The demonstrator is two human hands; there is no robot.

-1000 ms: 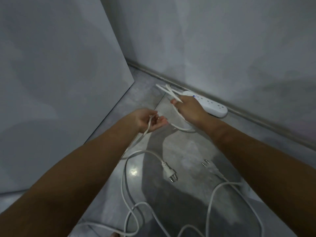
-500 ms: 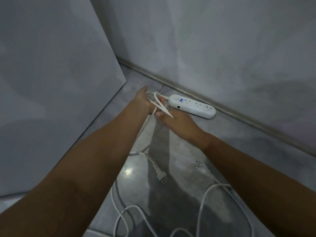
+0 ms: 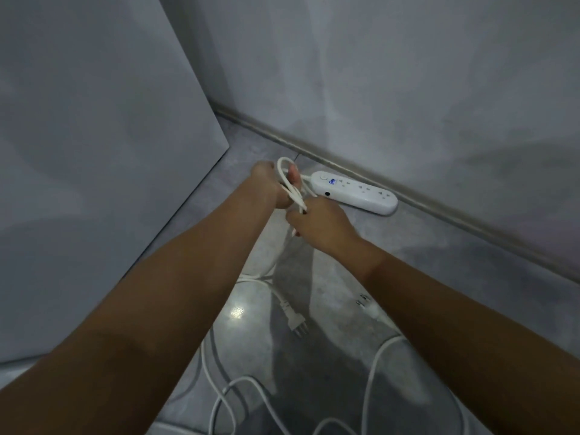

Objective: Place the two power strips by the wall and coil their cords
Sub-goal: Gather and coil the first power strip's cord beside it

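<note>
Moved: right grip (image 3: pixel 320 224) in beside left grip (image 3: pixel 270 185); both clutch cord (image 3: pixel 293 196) loops. Cord limp, springy; I'd pinch mid-loop.

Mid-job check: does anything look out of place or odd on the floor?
Nothing looks damaged. One power strip lies by the wall. The untidy part is the loose white cord, which sprawls in loops across the near floor, with one plug and a second plug lying free. The other strip is not in view.
</note>
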